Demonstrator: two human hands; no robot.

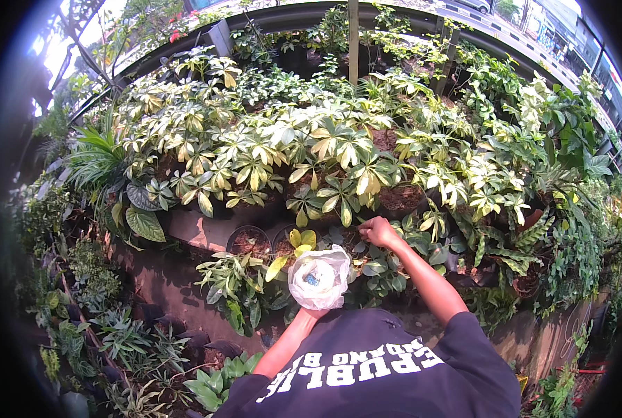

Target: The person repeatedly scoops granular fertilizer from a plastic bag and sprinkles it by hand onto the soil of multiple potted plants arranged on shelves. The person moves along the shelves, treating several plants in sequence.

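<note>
My left hand holds up a translucent white plastic bag from below, its mouth spread wide. Small blue granules lie at the bottom of the bag. My right hand reaches forward among the leaves, over the row of pots, with its fingers curled downward. Whether anything is between those fingertips is hidden. Just left of it stand a soil-filled black pot and a plant with yellow leaves. Broad green leaves grow under my right wrist.
Variegated schefflera plants spread over the upper tier. A concrete ledge runs below them. More potted plants crowd the lower left. A metal post and a guardrail stand at the back, with a road beyond.
</note>
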